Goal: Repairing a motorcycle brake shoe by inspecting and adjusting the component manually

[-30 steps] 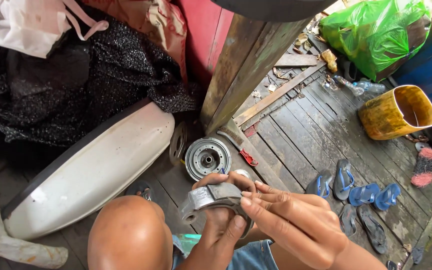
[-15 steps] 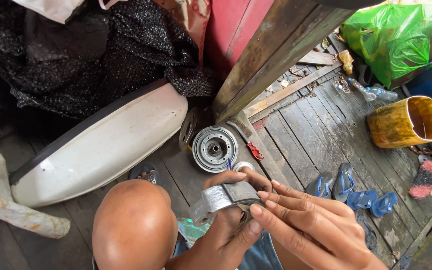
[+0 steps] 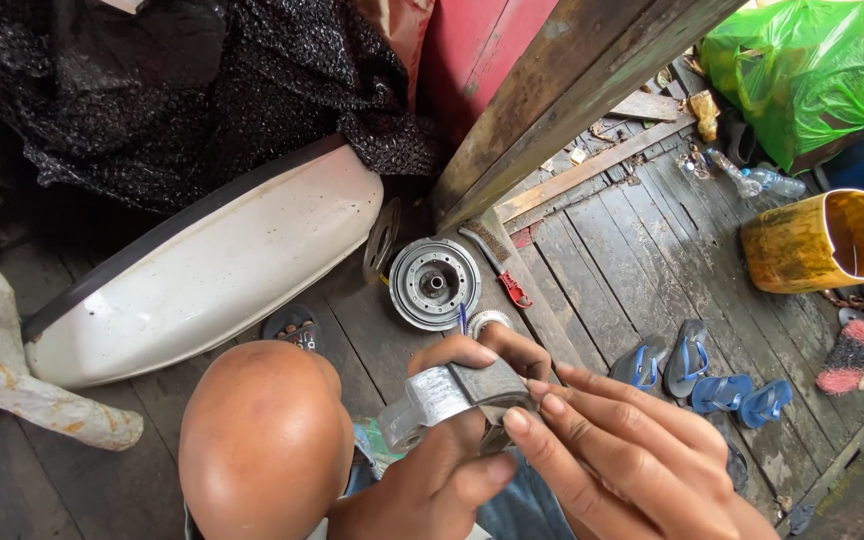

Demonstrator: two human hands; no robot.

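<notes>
My left hand [image 3: 442, 440] grips a curved grey metal shoe-shaped part [image 3: 447, 395] with a round eye at its left end. My right hand [image 3: 622, 460] comes in from the lower right, its fingertips pressed on the part's right end. Both hands hover over my lap beside my bare knee [image 3: 267, 435]. On the planks just beyond the hands lies a round grey metal drum [image 3: 434, 283] with a central hub, and a small ring [image 3: 487, 322] sits near it.
A long white curved body panel [image 3: 212, 270] lies at the left on the wooden floor [image 3: 612, 240]. A slanted wooden post [image 3: 572, 90] rises behind. Blue sandals [image 3: 702, 370], a yellow container [image 3: 817, 240], a green bag [image 3: 802, 70] and a red-handled tool [image 3: 514, 290] lie to the right.
The view has drifted, so the drum and panel sit higher and more central. My hands have kept hold of the metal part, and the right fingers have slid along its end.
</notes>
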